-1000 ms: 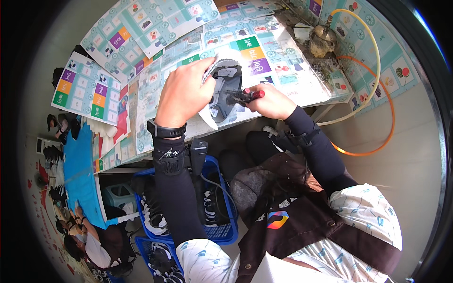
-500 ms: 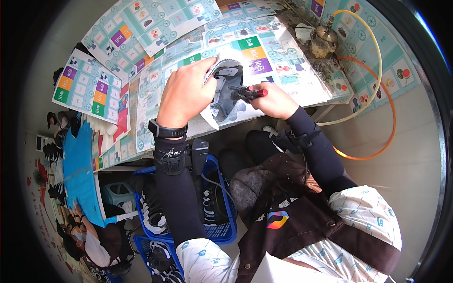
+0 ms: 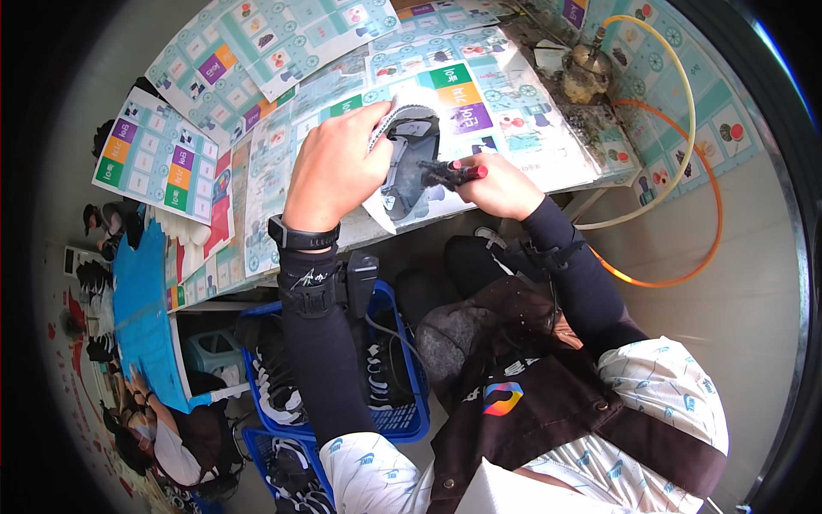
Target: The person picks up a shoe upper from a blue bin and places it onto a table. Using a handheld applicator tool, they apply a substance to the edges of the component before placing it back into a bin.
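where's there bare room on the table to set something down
The table has free patches between the right hand and the pot, and beyond the grey piece, right of the loose sheets. It is crowded where the left hand holds the piece near the brushes, and around the pot.

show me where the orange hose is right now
In the head view, the orange hose loops down the right side, to the right of the right hand, bowing out past the pale yellow hose.

The left hand [image 3: 338, 167] partly hides the left side of the grey shoe piece [image 3: 411, 167].
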The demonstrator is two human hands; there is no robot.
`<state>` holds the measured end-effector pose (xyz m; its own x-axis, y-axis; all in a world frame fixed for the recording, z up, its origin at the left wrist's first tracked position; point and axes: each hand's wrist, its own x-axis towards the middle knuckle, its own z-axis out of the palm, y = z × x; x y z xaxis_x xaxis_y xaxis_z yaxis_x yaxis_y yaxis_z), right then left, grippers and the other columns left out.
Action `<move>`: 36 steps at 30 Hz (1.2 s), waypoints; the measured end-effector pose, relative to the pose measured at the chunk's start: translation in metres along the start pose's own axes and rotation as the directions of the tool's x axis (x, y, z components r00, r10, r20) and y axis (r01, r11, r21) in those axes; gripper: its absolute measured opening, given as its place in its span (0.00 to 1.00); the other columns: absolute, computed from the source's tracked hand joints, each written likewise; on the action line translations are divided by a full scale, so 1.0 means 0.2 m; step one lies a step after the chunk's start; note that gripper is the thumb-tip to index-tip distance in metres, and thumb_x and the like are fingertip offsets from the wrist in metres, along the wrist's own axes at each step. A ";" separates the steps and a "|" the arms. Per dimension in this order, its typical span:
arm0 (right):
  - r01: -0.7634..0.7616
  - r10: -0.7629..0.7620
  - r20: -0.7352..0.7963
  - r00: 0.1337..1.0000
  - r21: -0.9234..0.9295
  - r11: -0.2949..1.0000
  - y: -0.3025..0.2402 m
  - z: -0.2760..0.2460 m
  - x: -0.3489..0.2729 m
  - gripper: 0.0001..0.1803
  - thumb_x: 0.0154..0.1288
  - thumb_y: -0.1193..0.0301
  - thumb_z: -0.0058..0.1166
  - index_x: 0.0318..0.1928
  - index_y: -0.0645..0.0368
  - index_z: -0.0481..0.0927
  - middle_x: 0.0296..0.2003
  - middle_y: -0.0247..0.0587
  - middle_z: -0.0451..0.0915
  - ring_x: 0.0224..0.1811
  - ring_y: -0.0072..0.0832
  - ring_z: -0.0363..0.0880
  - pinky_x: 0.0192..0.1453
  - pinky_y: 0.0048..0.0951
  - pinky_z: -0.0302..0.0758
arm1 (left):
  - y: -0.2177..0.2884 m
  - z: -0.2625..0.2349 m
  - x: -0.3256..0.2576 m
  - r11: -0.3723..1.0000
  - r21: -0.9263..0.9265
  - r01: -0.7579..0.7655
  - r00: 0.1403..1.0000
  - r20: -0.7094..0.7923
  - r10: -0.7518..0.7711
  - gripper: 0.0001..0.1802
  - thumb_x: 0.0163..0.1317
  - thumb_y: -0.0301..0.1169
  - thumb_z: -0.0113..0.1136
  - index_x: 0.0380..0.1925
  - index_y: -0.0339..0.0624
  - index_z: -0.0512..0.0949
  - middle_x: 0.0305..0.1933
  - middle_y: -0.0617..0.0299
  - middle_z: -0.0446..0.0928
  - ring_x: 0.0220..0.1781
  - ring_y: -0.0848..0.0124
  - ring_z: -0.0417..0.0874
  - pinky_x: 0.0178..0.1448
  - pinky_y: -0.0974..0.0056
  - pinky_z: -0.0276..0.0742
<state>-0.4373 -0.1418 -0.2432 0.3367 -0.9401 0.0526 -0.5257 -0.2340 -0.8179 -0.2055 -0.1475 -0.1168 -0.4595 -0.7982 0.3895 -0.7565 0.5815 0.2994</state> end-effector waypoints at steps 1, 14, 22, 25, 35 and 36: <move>0.002 -0.002 0.001 1.000 0.001 1.000 0.02 0.01 0.01 0.13 0.55 0.70 0.55 0.36 0.66 0.86 0.33 0.66 0.83 0.41 0.62 0.82 0.48 0.52 0.80 | 0.00 0.00 0.00 1.000 0.009 -0.008 1.000 -0.004 0.008 0.25 0.61 0.31 0.58 0.58 0.33 0.82 0.51 0.38 0.84 0.43 0.45 0.87 0.53 0.52 0.82; 0.003 -0.003 -0.057 0.998 -0.016 1.000 0.03 0.01 -0.02 0.12 0.60 0.69 0.55 0.32 0.67 0.84 0.30 0.64 0.83 0.38 0.61 0.82 0.45 0.52 0.79 | 0.00 0.01 -0.02 1.000 0.012 -0.022 1.000 -0.018 0.022 0.25 0.61 0.31 0.58 0.58 0.33 0.82 0.52 0.38 0.84 0.51 0.43 0.87 0.58 0.52 0.81; -0.025 0.025 0.014 1.000 0.064 0.998 -0.01 0.00 -0.06 0.12 0.57 0.70 0.56 0.34 0.67 0.85 0.31 0.64 0.83 0.38 0.60 0.83 0.45 0.50 0.79 | -0.01 0.02 -0.02 0.999 0.006 -0.038 0.998 -0.057 0.038 0.24 0.60 0.31 0.55 0.56 0.37 0.83 0.51 0.41 0.84 0.51 0.42 0.85 0.57 0.48 0.82; 0.018 -0.024 -0.074 0.997 -0.078 0.997 0.03 0.00 -0.03 0.11 0.58 0.71 0.55 0.34 0.67 0.85 0.31 0.64 0.83 0.38 0.61 0.83 0.45 0.51 0.79 | -0.01 0.02 -0.02 0.999 0.010 -0.036 0.998 -0.051 0.037 0.24 0.60 0.31 0.55 0.56 0.37 0.83 0.52 0.41 0.84 0.51 0.42 0.85 0.57 0.48 0.82; 0.012 -0.015 0.074 0.997 0.040 0.999 -0.04 -0.01 -0.06 0.12 0.59 0.70 0.56 0.33 0.68 0.84 0.32 0.66 0.83 0.38 0.60 0.83 0.44 0.48 0.80 | -0.01 0.04 -0.02 0.997 0.019 -0.071 0.995 -0.075 0.072 0.24 0.60 0.31 0.55 0.56 0.37 0.83 0.51 0.41 0.84 0.50 0.42 0.85 0.56 0.48 0.82; 0.009 -0.010 0.018 1.000 0.028 1.000 0.01 0.00 -0.04 0.11 0.57 0.72 0.57 0.36 0.68 0.84 0.28 0.59 0.82 0.33 0.52 0.83 0.42 0.43 0.78 | -0.01 0.04 -0.02 0.998 0.022 -0.066 0.995 -0.073 0.067 0.24 0.60 0.31 0.55 0.56 0.37 0.83 0.50 0.41 0.84 0.49 0.42 0.85 0.55 0.48 0.82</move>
<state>-0.4411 -0.1349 -0.2447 0.3559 -0.9332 0.0501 -0.5008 -0.2357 -0.8328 -0.2052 -0.1469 -0.1255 -0.4739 -0.7436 0.4716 -0.7348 0.6291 0.2535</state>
